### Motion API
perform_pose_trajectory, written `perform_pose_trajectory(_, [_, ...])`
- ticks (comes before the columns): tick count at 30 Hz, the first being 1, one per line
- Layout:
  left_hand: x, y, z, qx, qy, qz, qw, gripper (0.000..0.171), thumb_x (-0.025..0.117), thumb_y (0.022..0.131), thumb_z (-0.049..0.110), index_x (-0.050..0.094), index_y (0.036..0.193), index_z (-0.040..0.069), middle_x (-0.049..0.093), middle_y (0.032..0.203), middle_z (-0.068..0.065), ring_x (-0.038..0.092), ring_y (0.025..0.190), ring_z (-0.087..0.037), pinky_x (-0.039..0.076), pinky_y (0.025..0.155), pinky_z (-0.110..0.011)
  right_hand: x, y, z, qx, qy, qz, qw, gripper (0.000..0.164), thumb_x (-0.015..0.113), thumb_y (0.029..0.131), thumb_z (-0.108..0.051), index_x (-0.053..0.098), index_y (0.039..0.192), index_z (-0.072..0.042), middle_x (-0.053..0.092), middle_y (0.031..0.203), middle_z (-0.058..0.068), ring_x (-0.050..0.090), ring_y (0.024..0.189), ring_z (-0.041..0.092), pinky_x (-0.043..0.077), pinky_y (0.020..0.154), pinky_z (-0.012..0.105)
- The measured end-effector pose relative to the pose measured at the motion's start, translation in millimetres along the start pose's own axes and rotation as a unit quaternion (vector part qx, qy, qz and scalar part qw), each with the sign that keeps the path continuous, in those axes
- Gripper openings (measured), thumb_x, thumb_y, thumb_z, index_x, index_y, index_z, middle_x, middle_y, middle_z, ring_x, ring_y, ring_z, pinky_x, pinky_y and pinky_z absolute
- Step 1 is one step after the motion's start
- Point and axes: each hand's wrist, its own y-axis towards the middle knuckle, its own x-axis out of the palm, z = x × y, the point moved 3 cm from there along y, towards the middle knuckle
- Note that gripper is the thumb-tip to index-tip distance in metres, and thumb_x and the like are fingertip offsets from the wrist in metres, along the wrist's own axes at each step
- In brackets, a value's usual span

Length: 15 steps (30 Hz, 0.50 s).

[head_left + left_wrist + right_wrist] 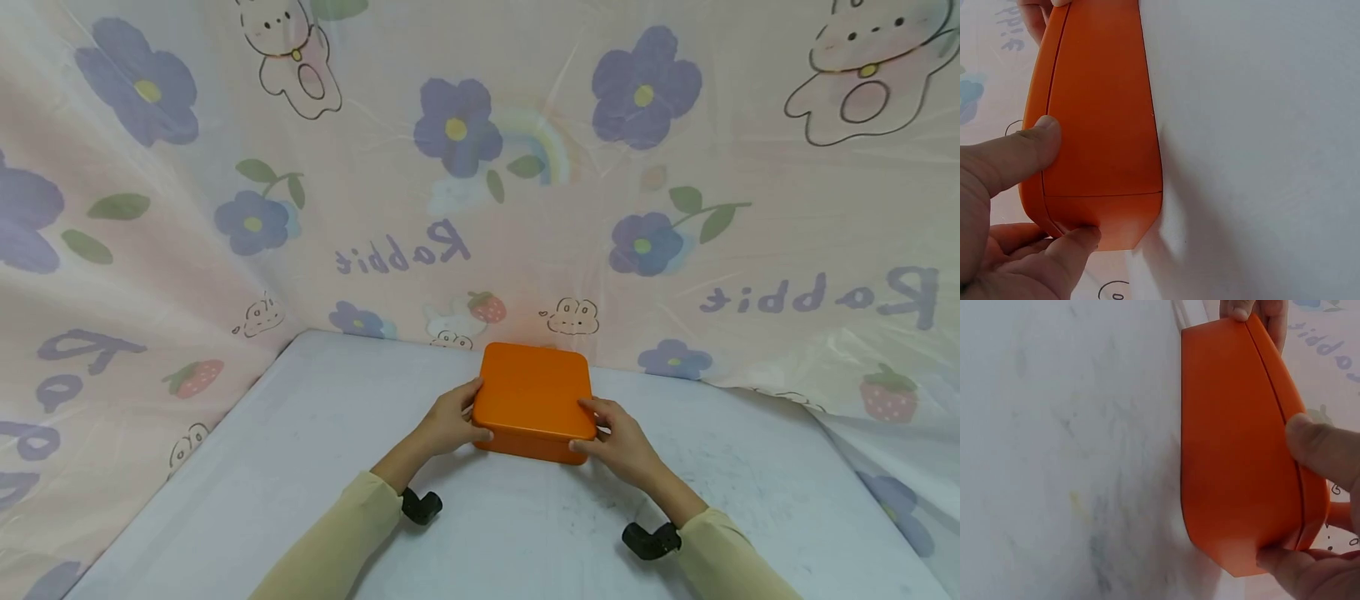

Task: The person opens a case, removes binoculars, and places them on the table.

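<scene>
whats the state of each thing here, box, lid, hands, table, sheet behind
Orange box: upright, closed
Lid: on
Left hand: holding the box's left front corner
Right hand: holding the box's right front corner
White table: smudged
Printed sheet: hanging, creased

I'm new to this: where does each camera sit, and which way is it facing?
Head: worn on the person's head, facing forward and down at the orange box, white tabletop and patterned backdrop; the left hand, right hand and sleeves show.
Left wrist: worn there, facing the box's front; the left hand shows, plus a bit of the right.
Right wrist: worn there, facing that front too; the right hand shows, plus a bit of the left.
Shared: both wrist views show the box's front.
</scene>
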Motion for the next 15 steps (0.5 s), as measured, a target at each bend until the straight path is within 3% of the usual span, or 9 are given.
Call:
perform_pose_trajectory(8, [0.4,-0.6,-1.3,-0.004,-0.002,0.001,1.0000,0.093,0.080,0.078,0.010,0.025,0.153,0.007,0.029,0.158,-0.009,0.035,0.143,-0.027,0.038,0.112,-0.040,0.3,-0.6,1.9,0.027,-0.006,0.000,1.000,0.075,0.079,0.080,-0.024,0.042,0.142,-0.005,0.034,0.149,0.025,0.046,0.129,0.048,0.049,0.097,0.048])
perform_pose_trajectory(15, [0.3,-0.1,-3.5,-0.010,-0.005,0.002,0.9999,0.094,0.081,0.077,0.011,0.026,0.153,0.011,0.031,0.157,-0.008,0.038,0.141,-0.027,0.039,0.111,-0.040,1.4,-0.1,2.4,0.039,-0.009,-0.003,0.999,0.077,0.080,0.078,-0.020,0.040,0.143,-0.006,0.037,0.149,0.024,0.048,0.129,0.045,0.049,0.098,0.047])
